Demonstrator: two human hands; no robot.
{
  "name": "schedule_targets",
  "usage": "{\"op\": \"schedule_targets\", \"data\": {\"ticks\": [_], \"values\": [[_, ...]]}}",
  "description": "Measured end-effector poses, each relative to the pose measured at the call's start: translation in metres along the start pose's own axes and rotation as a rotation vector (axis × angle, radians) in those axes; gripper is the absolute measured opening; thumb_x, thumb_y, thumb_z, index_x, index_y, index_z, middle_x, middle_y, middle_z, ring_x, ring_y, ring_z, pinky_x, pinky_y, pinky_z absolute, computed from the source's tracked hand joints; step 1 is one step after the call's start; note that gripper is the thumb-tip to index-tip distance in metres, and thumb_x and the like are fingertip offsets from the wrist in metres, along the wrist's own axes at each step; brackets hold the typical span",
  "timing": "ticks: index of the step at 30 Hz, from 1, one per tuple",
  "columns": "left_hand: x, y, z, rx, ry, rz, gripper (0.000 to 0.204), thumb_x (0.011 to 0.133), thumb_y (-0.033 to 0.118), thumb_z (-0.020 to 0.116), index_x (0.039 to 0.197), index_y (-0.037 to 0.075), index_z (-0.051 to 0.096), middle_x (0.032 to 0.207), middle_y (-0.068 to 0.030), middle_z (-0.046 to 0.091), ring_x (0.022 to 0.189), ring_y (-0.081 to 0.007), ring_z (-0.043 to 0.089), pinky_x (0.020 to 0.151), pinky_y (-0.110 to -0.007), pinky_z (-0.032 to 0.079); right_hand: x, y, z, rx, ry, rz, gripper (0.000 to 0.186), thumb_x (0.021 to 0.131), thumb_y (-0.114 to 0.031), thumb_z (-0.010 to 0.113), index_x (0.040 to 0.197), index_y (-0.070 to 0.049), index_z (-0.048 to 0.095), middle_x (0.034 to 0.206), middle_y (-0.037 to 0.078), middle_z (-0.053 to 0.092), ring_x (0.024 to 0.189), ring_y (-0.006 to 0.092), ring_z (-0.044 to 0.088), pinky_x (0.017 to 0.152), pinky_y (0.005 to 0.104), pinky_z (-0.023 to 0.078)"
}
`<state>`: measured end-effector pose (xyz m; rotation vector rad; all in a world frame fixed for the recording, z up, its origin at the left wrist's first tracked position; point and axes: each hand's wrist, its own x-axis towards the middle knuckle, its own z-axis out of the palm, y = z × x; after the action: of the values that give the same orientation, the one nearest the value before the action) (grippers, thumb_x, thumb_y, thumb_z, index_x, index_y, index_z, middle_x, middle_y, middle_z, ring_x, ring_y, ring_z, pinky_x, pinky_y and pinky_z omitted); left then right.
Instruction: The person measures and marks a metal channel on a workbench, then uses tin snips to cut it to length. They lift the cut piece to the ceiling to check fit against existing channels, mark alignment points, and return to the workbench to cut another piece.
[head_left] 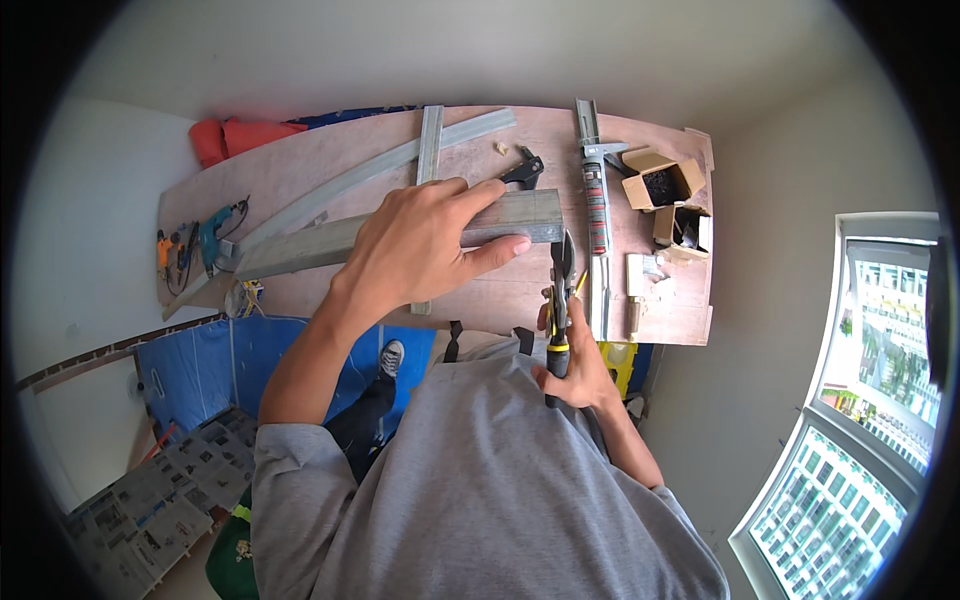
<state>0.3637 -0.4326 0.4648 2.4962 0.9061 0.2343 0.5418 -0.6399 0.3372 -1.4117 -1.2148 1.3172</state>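
Observation:
A grey metal channel (535, 208) runs from the far left across the front of me, raised above the workbench. My left hand (415, 235) is closed around it near its right end, thumb along the near side and fingers over the top. My right hand (588, 372) grips a pair of tin snips (558, 325) with black and yellow handles. The snips point away from me, and their blades are at the channel's cut right end. Whether the metal sits between the blades I cannot tell.
The wooden workbench (370, 300) carries crossed metal channels (430, 150), a black hand tool (527, 170) and a caulking gun (596, 205). Two open cardboard boxes (690, 180) of dark small parts stand at the right. A teal power tool (213, 240) lies far left. A window (870, 330) is right.

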Motion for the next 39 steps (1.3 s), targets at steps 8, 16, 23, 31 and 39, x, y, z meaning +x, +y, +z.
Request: {"op": "schedule_targets", "data": {"ticks": [8,16,23,31,39], "values": [[0.001,-0.004,0.006,-0.03,0.017,-0.021,0.062,0.091,0.051,0.073,0.121,-0.003,0.069,0.095,-0.0195,0.072,0.082,-0.0343,0.072,0.072,-0.043,0.056,0.005,-0.003,-0.005,-0.027,-0.045,0.037,0.095,0.061,-0.016,0.074,0.146,0.0,0.033,0.117,0.016,0.052,0.11,0.0305,0.054,0.1,0.038,0.044],[0.0,-0.008,0.009,0.012,0.044,-0.012,0.068,0.092,0.059,0.067,0.123,-0.002,0.069,0.089,-0.0197,0.072,0.078,-0.0339,0.073,0.068,-0.044,0.059,0.008,-0.007,-0.007,-0.034,-0.04,0.049,0.09,0.061,-0.015,0.073,0.142,-0.003,0.036,0.11,0.012,0.051,0.098,0.0249,0.053,0.091,0.0355,0.047],[0.0,-0.007,0.014,0.011,0.08,-0.007,0.068,0.094,0.061,0.065,0.121,-0.002,0.068,0.087,-0.0207,0.072,0.078,-0.0364,0.074,0.068,-0.045,0.06,0.006,-0.005,-0.005,-0.013,-0.031,0.028,0.093,0.062,-0.014,0.073,0.145,-0.001,0.033,0.115,0.016,0.054,0.108,0.029,0.054,0.099,0.0367,0.043],[0.0,-0.004,0.017,0.009,0.075,-0.022,0.066,0.093,0.057,0.068,0.12,-0.003,0.069,0.088,-0.0197,0.072,0.078,-0.0356,0.073,0.069,-0.045,0.059,0.001,0.004,-0.011,-0.067,-0.103,0.006,0.118,0.065,-0.012,0.073,0.161,0.0,0.006,0.125,0.017,0.053,0.116,0.03,0.053,0.107,0.0372,0.038],[0.0,-0.003,0.022,-0.015,0.09,-0.011,0.064,0.093,0.056,0.068,0.116,-0.004,0.069,0.087,-0.0209,0.073,0.077,-0.0366,0.074,0.069,-0.045,0.06,-0.001,0.002,-0.012,-0.041,-0.077,0.07,0.111,0.064,-0.014,0.073,0.156,0.004,0.015,0.124,0.017,0.053,0.116,0.0303,0.052,0.108,0.0372,0.038]]}}
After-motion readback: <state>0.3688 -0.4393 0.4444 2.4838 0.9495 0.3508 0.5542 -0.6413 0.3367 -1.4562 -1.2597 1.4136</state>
